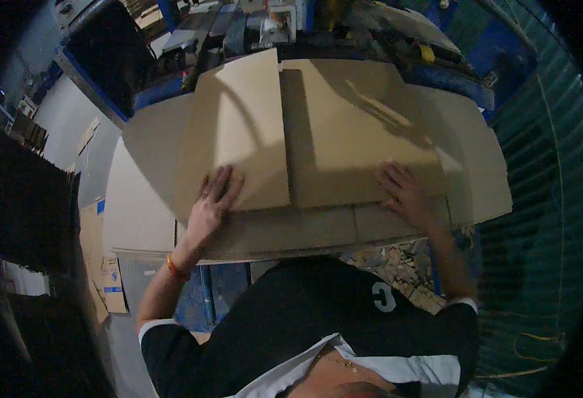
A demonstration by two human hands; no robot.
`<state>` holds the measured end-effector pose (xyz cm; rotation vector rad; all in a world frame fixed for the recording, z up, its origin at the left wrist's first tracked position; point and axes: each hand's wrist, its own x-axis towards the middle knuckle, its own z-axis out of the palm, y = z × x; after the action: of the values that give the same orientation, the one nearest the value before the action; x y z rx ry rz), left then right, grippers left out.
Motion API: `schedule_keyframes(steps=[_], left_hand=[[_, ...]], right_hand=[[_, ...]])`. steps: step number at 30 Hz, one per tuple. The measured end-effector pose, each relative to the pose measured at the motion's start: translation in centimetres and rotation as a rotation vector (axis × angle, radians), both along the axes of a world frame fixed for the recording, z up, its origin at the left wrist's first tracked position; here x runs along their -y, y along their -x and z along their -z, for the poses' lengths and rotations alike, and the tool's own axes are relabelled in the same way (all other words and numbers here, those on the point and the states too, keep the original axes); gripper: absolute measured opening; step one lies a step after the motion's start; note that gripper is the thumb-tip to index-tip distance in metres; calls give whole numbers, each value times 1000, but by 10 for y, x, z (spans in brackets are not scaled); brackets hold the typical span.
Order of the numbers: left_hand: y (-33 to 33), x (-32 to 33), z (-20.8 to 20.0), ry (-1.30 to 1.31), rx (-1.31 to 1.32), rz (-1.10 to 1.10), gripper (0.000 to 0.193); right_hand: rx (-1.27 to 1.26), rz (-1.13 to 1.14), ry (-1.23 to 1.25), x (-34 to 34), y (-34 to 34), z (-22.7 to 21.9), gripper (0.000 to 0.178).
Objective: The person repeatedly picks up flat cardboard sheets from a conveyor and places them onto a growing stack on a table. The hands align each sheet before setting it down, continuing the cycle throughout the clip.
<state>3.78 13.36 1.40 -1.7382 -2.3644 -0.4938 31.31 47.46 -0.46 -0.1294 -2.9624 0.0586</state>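
Observation:
A folded brown cardboard sheet lies in front of me, with a left panel (pixel 242 139) and a right panel (pixel 358 132) parted by a narrow dark gap. My left hand (pixel 218 196) rests on the near left corner of the left panel, fingers stretched out. Across from it, my right hand (pixel 404 189) lies on the near right part of the right panel, its fingers spread. Under both panels is a wider stack of flat cardboard sheets (pixel 142 159), sticking out on the left, right and near sides. Neither hand grips anything.
A blue-framed machine (pixel 265 33) stands at the far edge of the cardboard. Scraps of cardboard (pixel 397 265) are heaped below the near edge. Green corrugated sheeting (pixel 537 199) runs along the right. Printed cardboard pieces (pixel 102 259) lean or lie at the left on the grey floor.

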Motion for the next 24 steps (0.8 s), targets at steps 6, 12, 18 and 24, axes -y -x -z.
schedule_keyframes(steps=[6,12,18,24], left_hand=[[82,-64,12,-201,-18,-18,48],[155,-146,3,-240,-187,-358,62],[112,-20,3,-471,-66,-493,59],[70,108,51,-529,-22,-1088,59]], right_hand=[[141,162,63,-74,86,-14,77],[-147,307,-165,-108,160,9,68],[-504,485,84,-75,40,-14,59],[-777,1397,50,-52,-131,25,72]])
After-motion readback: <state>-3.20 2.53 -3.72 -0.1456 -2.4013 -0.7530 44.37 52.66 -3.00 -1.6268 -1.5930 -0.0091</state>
